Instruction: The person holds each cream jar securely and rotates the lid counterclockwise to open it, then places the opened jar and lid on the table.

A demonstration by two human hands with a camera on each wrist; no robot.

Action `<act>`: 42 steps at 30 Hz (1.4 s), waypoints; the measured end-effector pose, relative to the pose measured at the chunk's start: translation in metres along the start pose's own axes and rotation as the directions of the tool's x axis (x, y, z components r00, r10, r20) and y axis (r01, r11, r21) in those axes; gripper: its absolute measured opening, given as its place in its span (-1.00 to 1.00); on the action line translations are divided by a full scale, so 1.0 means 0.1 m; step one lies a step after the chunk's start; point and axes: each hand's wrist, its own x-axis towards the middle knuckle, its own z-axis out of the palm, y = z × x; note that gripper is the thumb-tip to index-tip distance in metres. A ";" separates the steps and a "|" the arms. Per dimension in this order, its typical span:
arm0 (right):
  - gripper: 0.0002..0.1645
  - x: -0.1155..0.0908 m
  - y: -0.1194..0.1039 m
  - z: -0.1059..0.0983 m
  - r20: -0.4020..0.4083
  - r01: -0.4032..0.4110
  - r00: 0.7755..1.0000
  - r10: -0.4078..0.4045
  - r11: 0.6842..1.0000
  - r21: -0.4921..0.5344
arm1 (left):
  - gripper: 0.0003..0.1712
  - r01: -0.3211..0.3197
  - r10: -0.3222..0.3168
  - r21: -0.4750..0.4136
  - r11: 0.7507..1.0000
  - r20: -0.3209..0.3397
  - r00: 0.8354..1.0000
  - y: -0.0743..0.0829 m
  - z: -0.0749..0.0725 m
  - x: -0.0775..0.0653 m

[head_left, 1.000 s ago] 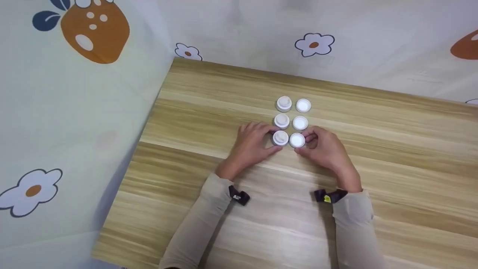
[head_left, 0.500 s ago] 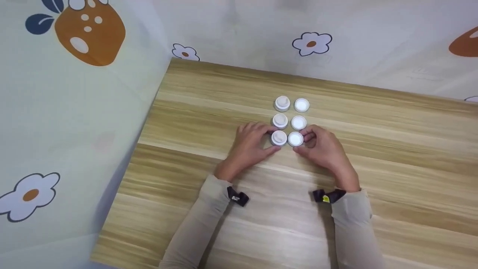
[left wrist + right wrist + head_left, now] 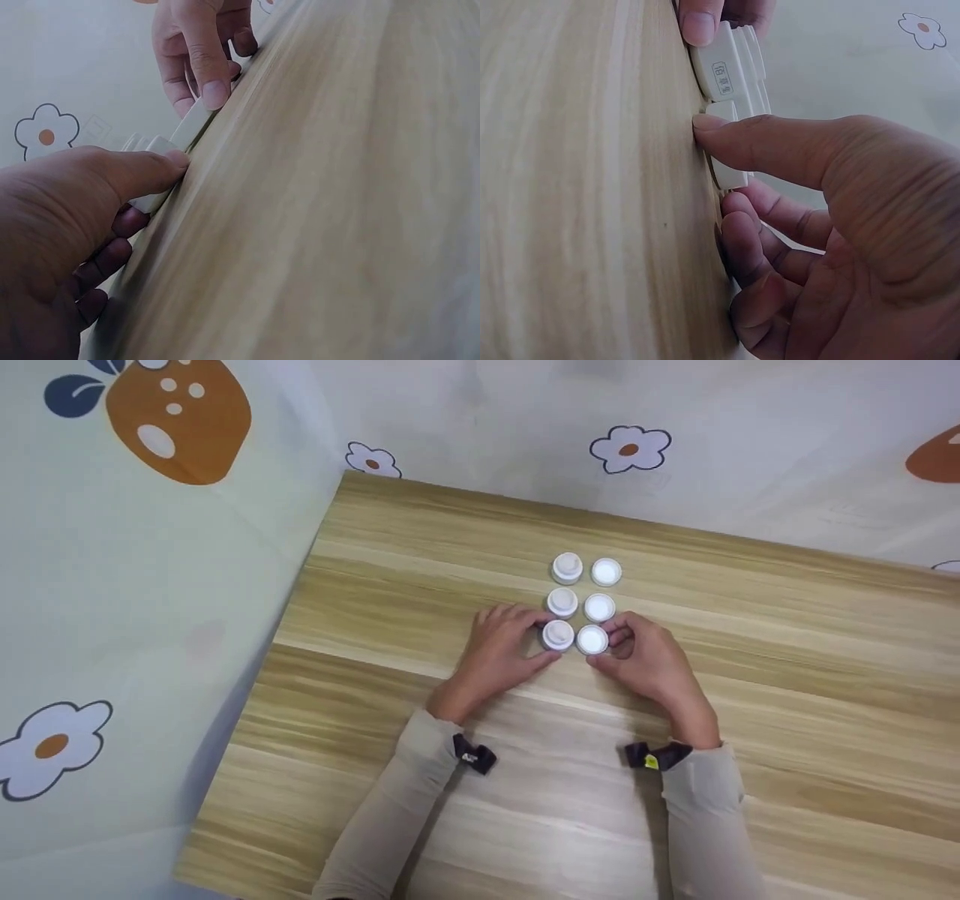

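Note:
My left hand (image 3: 501, 649) holds the side of the nearest small white jar (image 3: 557, 635) between thumb and fingers. That jar stands upright on the wooden table, with a pale raised piece on its top. To its right, my right hand (image 3: 649, 660) pinches a round white lid (image 3: 592, 640) that lies with its hollow side up. In the right wrist view the right thumb presses the rim of the lid (image 3: 731, 169), right beside the jar (image 3: 718, 71), whose side carries dark printed characters. The left wrist view shows the left thumb (image 3: 154, 171) along the jar's side.
Behind the held pair, a middle jar (image 3: 562, 602) and a back jar (image 3: 568, 568) line up in a column. A middle lid (image 3: 599, 607) and a back lid (image 3: 607, 572) form a matching column. The table (image 3: 420, 547) meets a patterned wall covering (image 3: 487, 435) at the back and left.
The head view has shifted slightly. Both hands keep their holds on the near jar and lid, with hardly any movement.

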 end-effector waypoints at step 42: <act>-0.69 -0.14 -0.30 -0.13 -0.173 0.108 0.978 -0.116 0.993 -0.055 | -0.17 0.087 -0.089 0.123 0.989 0.013 0.996 0.10 -0.69 -0.20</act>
